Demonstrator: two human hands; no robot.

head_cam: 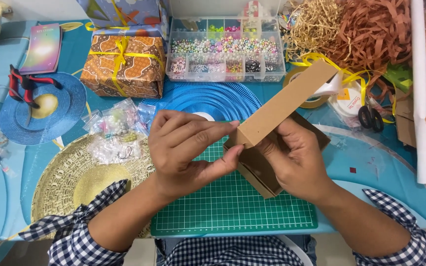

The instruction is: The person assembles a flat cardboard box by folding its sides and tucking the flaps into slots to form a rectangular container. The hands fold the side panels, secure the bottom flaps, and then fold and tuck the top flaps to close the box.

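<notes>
Both hands, left hand and right hand, pinch a brown cardboard box above the green cutting mat; a hard squeeze could crease its raised flap.

Brown cardboard box centre; wrapped yellow-ribboned gift upper left.

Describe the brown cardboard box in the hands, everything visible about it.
The cardboard box is plain brown, matte kraft card, in two parts: a long flat lid piece tilted up toward the right, and a darker base below it. The left hand pinches the lid's near corner; the right hand grips the base from the right. It is held above the green cutting mat, not resting on it.
</notes>
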